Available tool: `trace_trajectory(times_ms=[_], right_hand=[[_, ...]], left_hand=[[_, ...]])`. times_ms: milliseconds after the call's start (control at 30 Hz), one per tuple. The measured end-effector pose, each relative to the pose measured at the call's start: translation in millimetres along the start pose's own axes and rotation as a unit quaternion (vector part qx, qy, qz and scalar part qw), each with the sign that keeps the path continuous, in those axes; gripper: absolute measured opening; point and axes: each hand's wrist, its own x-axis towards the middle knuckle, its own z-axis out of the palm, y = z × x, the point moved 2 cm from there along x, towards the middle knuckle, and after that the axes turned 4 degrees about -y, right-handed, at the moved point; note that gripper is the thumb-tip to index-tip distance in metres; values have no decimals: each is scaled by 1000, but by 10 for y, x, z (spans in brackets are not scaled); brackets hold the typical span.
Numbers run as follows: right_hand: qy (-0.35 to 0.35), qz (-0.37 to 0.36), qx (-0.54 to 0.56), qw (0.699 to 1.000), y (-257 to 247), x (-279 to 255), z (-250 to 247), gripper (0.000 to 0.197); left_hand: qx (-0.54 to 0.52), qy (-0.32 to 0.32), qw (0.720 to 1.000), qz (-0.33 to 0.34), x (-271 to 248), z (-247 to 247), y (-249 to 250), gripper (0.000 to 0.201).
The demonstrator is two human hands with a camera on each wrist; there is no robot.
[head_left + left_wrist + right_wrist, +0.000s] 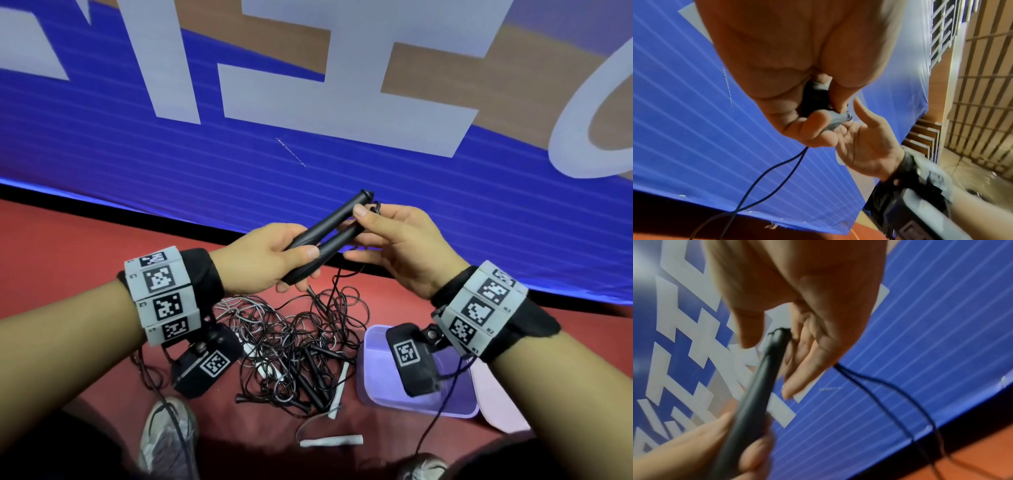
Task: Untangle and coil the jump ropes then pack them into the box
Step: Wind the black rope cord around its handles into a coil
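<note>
My left hand (pixel 270 258) grips two black handles (pixel 329 228) side by side. My right hand (pixel 400 246) pinches their far ends. Only my head view shows the tangled ropes (pixel 294 346) and purple box (pixel 376 383) on the red floor (pixel 68 246). A blue banner (pixel 205 154) hangs behind.

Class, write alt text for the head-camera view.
Both hands hold two black jump rope handles together: left hand grips them, right hand pinches the far ends. Below, tangled ropes lie beside an open lavender box on red floor.
</note>
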Motion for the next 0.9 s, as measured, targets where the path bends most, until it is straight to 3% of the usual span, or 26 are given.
trace_trajectory(times_ms=[67,133,200,233,300,367,400,533,700,800,900], right_hand=[[-18,14,-77,997,-98,-10,-137,26],[40,-13,-167,985,-147,9,-292,24],[107,-59,-231,965,-99,51,-386,37],[107,-77,-237,962,-61,75,-385,43],[40,-94,-248,963,55,116,-312,47],[-2,-66,-267,961,174,161,-247,26],[-12,-54,-284,957,190,167,-201,12],[-4,-20,-274,962,259,166,-182,24],[78,-105,-305,943,167,187,-204,4],[80,-159,-339,924,107,141,-52,13],[44,-156,-307,938,114,109,113,25]], left_hand=[[-26,-7,1000,5,-45,-45,85,16],[-58,-20,998,12,-82,-83,159,20],[-83,-34,996,15,-107,-93,195,21],[-92,-46,995,14,-115,-83,201,21],[-113,-69,991,16,-128,-41,213,18],[-149,-66,986,33,-123,-20,212,17],[-172,-50,983,43,-111,-38,206,19],[-214,39,974,62,-72,-222,142,22],[-201,167,965,15,14,-327,3,21],[-178,208,962,-6,92,-346,-73,23],[-136,216,966,-29,156,-291,-150,20]])
